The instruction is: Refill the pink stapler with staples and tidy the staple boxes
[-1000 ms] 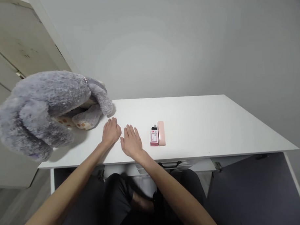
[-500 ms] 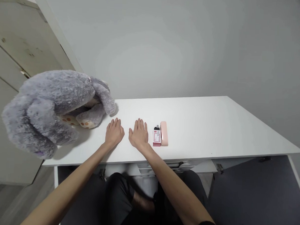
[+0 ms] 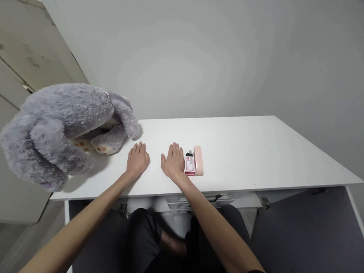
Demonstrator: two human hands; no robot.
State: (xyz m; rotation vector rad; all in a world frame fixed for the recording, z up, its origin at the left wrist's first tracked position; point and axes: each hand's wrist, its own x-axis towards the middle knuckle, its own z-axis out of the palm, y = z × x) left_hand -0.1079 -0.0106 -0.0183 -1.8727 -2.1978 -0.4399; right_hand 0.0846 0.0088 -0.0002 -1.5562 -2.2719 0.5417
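Both of my hands lie flat, palm down, on a white table [image 3: 244,150]. My left hand [image 3: 137,160] rests with fingers stretched out, a short way from the foot of a large grey plush toy [image 3: 62,132]. My right hand [image 3: 174,163] is also open, its edge right beside a small red and white box [image 3: 189,165]. A pink stapler [image 3: 198,160] lies against the box's far side. Neither hand holds anything.
The plush toy fills the table's left end and overhangs its edge. A pale wall rises behind the table. A drawer with a dark handle [image 3: 211,198] sits under the front edge, above my dark-clad legs [image 3: 154,239].
My right hand has slid to the right across the table, from next to my left hand to beside the small box. My left hand has stayed in place.
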